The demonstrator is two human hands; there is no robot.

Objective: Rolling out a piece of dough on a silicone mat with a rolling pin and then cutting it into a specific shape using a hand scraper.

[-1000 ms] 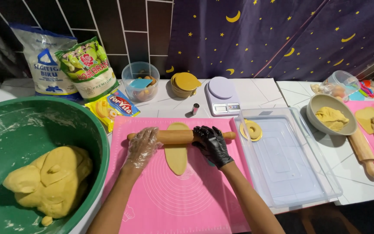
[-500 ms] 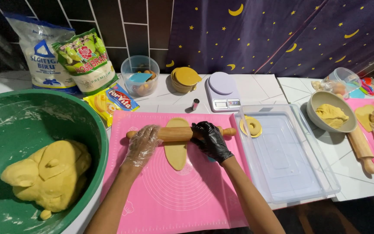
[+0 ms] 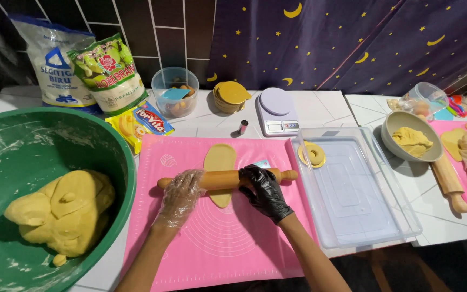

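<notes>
- My left hand (image 3: 179, 196) and right hand (image 3: 264, 190) are both pressed flat on the rolling pin (image 3: 227, 179), fingers not closed.
- Pin lies across the dough strip (image 3: 220, 173) on the pink mat (image 3: 217, 238), frame centre.
- Green bowl (image 3: 6, 135) at left.

Both hands (image 3: 224, 193) palms down, fingers prob. flat.
</notes>
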